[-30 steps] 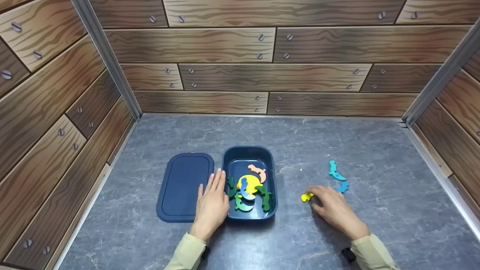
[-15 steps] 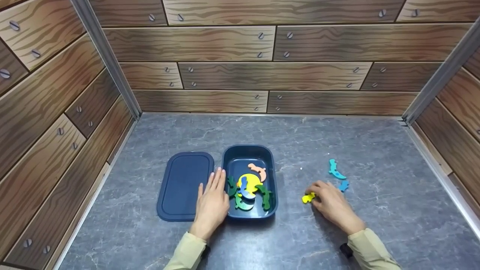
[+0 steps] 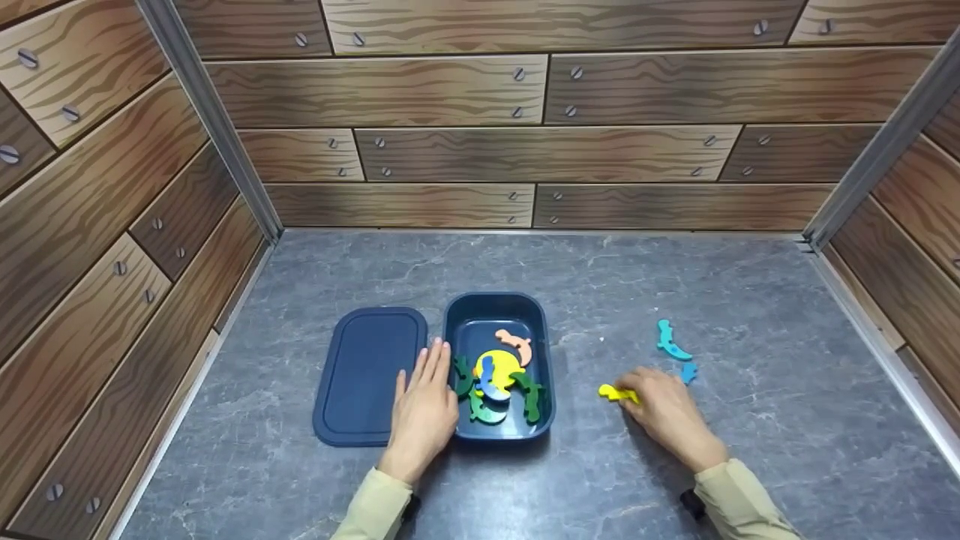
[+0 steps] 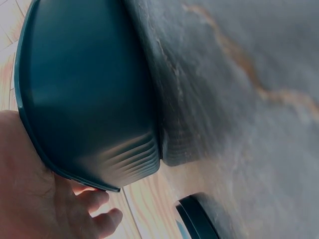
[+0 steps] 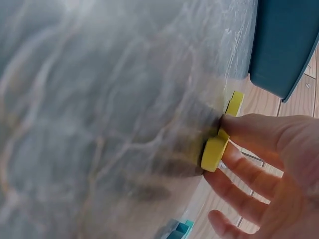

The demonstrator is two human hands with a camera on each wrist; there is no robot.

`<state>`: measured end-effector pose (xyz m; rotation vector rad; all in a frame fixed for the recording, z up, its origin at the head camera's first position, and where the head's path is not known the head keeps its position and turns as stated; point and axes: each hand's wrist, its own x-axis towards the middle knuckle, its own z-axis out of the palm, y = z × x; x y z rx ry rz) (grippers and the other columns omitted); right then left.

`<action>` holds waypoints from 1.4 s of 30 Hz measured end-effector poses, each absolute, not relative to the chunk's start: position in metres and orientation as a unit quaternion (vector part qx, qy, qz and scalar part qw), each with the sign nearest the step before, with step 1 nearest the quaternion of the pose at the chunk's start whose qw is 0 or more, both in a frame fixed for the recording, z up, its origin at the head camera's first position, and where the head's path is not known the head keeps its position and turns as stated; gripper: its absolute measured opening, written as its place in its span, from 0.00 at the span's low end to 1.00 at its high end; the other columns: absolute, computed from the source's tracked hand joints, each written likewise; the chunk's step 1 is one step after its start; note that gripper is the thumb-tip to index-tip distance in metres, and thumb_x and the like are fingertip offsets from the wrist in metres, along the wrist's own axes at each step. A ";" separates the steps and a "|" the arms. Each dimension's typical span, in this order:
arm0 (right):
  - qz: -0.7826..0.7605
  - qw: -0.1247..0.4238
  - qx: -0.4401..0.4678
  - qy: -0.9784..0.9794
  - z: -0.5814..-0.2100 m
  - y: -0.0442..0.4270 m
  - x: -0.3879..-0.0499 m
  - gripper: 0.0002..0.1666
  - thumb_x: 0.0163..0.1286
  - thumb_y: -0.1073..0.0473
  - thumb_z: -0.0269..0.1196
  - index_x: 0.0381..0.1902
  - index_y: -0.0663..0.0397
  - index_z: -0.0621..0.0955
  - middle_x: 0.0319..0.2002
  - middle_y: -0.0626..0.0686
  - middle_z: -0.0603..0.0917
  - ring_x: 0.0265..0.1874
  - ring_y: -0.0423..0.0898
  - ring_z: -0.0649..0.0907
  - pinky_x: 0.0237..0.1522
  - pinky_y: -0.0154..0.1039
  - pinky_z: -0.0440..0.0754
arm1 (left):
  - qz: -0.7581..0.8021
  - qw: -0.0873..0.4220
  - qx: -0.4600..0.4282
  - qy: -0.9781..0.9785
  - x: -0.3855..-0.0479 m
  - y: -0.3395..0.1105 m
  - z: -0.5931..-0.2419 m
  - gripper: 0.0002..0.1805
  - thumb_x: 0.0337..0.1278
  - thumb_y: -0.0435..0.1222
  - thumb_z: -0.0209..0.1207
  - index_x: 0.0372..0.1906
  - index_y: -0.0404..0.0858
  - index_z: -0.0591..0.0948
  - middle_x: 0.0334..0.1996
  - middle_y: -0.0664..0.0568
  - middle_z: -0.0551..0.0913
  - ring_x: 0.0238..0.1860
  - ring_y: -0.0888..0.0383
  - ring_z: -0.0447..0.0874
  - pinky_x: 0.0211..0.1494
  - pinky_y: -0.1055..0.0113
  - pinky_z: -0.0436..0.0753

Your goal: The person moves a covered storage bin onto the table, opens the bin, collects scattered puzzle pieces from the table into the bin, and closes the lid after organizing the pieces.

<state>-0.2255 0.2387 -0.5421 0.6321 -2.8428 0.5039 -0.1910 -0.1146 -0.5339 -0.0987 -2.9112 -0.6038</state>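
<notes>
In the head view my right hand (image 3: 664, 405) pinches a small yellow animal-shaped piece (image 3: 611, 392) at the tabletop. The right wrist view has the thumb and fingers on either side of that yellow piece (image 5: 215, 153). My left hand (image 3: 424, 412), fingers straight, lies against the left rim of a dark blue box (image 3: 551, 352). From the left wrist, the box wall (image 4: 89, 89) shows beside the hand (image 4: 45, 194). Inside the box are a round yellow piece (image 3: 496, 361), a blue piece (image 3: 489, 375), a peach piece (image 3: 516, 343) and several green pieces (image 3: 532, 397).
A dark blue lid (image 3: 371, 375) lies flat left of the box. Beyond the right hand are a turquoise curved piece (image 3: 670, 342) and a blue piece (image 3: 688, 372), partly covered by the hand. Wood-patterned walls (image 3: 450, 154) enclose the grey marbled table (image 3: 600, 277).
The right hand's fingers have closed on the yellow piece, which has turned and shifted slightly. My left hand has stayed at the box.
</notes>
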 end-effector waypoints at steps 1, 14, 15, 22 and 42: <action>0.170 0.088 0.212 -0.958 -0.542 0.238 -0.225 0.13 0.55 0.66 0.73 0.40 0.55 0.87 0.36 0.51 0.84 0.37 0.54 0.83 0.40 0.53 0.78 | -0.203 0.084 -0.032 -0.975 -0.191 -0.115 -0.534 0.33 0.69 0.35 0.49 0.77 0.42 0.60 0.76 0.53 0.56 0.76 0.51 0.51 0.72 0.41 0.54; 0.200 0.096 0.198 -0.955 -0.541 0.234 -0.223 0.13 0.60 0.67 0.70 0.44 0.57 0.85 0.39 0.51 0.82 0.36 0.50 0.83 0.37 0.49 0.83 | -0.203 0.077 -0.031 -0.976 -0.191 -0.115 -0.533 0.33 0.69 0.35 0.49 0.77 0.43 0.58 0.77 0.54 0.53 0.76 0.50 0.51 0.73 0.42 0.53; 0.203 0.103 0.198 -0.953 -0.541 0.233 -0.222 0.13 0.60 0.67 0.70 0.43 0.56 0.85 0.38 0.51 0.82 0.36 0.50 0.83 0.36 0.48 0.82 | -0.203 0.077 -0.031 -0.976 -0.191 -0.115 -0.533 0.33 0.69 0.35 0.49 0.77 0.43 0.58 0.77 0.54 0.53 0.76 0.50 0.51 0.73 0.42 0.53; 0.221 0.136 0.201 -0.944 -0.537 0.231 -0.219 0.12 0.59 0.68 0.71 0.41 0.54 0.85 0.37 0.50 0.83 0.34 0.48 0.81 0.33 0.46 0.80 | -0.197 0.072 -0.031 -0.977 -0.191 -0.115 -0.532 0.33 0.70 0.36 0.49 0.78 0.43 0.58 0.77 0.54 0.53 0.76 0.52 0.49 0.73 0.42 0.53; 0.231 0.164 0.213 -0.935 -0.515 0.215 -0.219 0.14 0.57 0.70 0.71 0.42 0.54 0.85 0.39 0.49 0.84 0.34 0.46 0.78 0.34 0.43 0.78 | -0.198 0.075 -0.035 -0.977 -0.191 -0.115 -0.535 0.33 0.70 0.35 0.48 0.77 0.42 0.58 0.77 0.53 0.54 0.76 0.51 0.50 0.73 0.44 0.56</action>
